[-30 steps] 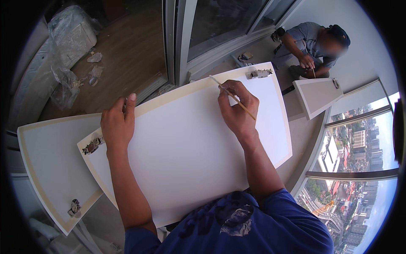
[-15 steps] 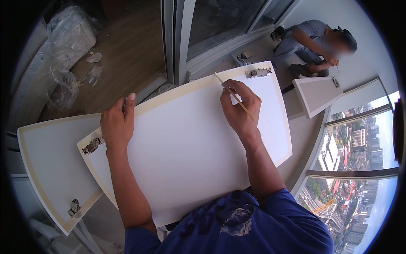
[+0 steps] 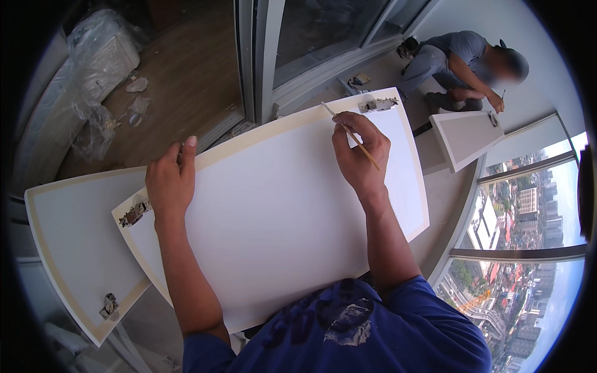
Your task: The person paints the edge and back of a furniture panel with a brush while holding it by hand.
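Note:
A white cabinet door (image 3: 280, 230) with a beige band along its border lies in front of me. My right hand (image 3: 362, 149) is closed around a thin paintbrush (image 3: 365, 151) with a wooden handle. The brush's pale tip points at the door's far edge, near a metal hinge (image 3: 378, 104); whether it touches cannot be told. My left hand (image 3: 171, 183) rests over the far edge at the left, fingers curled past it and thumb raised. Something greyish shows between thumb and fingers, mostly hidden. Beside that wrist sits another metal hinge (image 3: 134, 214).
A second banded door (image 3: 81, 236) lies partly under the first, with its own hinge (image 3: 109, 306). At the far right a co-worker (image 3: 460, 62) crouches over a smaller white panel (image 3: 469, 140). Plastic sheeting (image 3: 90, 56) covers something at the far left. Windows (image 3: 516, 255) line the right.
My right hand has shifted slightly right along the door's far edge with the paintbrush. My left hand has barely moved. The co-worker's hand has moved lower, toward the smaller panel.

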{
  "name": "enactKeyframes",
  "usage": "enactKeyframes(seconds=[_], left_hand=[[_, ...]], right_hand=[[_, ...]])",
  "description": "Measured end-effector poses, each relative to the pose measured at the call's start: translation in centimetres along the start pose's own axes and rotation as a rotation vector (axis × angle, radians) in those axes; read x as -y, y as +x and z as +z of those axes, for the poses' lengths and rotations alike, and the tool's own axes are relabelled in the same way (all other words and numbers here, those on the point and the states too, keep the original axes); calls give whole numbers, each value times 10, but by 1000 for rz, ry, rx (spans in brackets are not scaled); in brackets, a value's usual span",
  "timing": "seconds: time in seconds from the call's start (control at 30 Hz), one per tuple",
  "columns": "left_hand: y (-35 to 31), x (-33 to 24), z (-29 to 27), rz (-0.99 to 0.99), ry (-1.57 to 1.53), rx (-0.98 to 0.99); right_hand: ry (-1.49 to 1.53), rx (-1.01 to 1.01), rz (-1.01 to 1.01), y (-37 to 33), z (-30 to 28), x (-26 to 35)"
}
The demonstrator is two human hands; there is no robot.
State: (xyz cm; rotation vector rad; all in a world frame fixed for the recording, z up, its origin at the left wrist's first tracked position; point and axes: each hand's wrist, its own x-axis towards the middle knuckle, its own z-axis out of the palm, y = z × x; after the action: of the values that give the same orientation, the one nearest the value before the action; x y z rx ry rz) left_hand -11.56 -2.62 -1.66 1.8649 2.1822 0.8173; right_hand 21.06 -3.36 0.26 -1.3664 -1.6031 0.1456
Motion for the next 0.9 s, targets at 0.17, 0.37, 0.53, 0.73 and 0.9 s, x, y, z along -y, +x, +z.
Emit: enactKeyframes(seconds=[0.17,0.37,0.53,0.73,0.9], left_hand=[[1,2,0,-17,-1,45],[1,4,3,19,-7,-7],[1,0,-1,-19,-6,37],[1,2,0,6,3,2],[1,3,2,16,-7,0]], right_hand=[[-21,-26,30,1,-4,-4],[23,3,21,-3,2,2],[34,0,64,-1,-1,3],[-51,-51,99,4,-6,-6],[-45,-50,138,2,-3,0]])
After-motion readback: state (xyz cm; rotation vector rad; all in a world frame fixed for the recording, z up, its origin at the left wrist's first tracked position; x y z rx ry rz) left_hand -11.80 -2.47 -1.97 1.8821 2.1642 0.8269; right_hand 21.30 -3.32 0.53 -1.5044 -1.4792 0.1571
